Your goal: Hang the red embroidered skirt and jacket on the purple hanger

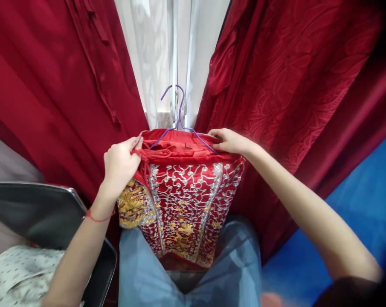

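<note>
Both hands gripped the skirt (pixel 183 200): left hand (pixel 120 164) and right hand (pixel 230 141) pinched the waistband either side of the hanger (pixel 178 123). Soft, embroidery-heavy cloth; waistband looked the safest hold.

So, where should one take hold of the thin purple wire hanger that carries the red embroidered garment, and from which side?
Grip the thin purple wire hanger at its bare neck just below the hook, coming from above. That part stands free over the red embroidered garment, while both sloping arms lie inside the waistband, where the left hand and right hand pinch the cloth.
</note>
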Demonstrator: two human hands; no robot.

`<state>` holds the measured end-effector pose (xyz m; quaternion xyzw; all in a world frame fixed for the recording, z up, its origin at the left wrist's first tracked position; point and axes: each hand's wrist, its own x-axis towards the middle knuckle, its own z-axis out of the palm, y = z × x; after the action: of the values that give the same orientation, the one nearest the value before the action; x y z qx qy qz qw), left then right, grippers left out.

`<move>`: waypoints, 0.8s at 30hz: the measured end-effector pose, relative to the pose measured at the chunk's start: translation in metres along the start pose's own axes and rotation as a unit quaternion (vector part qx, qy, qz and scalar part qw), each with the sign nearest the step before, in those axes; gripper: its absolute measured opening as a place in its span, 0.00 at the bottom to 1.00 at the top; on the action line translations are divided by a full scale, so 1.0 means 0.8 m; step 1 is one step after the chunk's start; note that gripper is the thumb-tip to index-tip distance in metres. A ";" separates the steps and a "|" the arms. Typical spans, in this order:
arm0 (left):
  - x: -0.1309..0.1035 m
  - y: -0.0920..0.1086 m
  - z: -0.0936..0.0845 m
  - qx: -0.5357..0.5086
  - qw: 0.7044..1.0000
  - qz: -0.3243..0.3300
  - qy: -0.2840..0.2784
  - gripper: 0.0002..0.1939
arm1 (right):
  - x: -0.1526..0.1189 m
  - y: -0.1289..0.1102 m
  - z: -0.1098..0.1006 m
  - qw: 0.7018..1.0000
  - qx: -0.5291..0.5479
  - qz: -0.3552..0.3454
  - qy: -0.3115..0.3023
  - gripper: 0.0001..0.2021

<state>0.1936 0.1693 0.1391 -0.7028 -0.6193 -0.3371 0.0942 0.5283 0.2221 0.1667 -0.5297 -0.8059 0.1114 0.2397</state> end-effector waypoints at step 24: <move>0.069 0.142 0.099 -0.051 0.945 0.323 0.026 0.16 | 0.003 -0.019 0.012 0.959 -0.206 0.193 -0.040 0.05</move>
<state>0.3285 0.2328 0.1440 -0.8599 -0.3389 -0.3376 0.1779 0.5108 0.2186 0.1653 -0.7083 -0.7027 0.0085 0.0670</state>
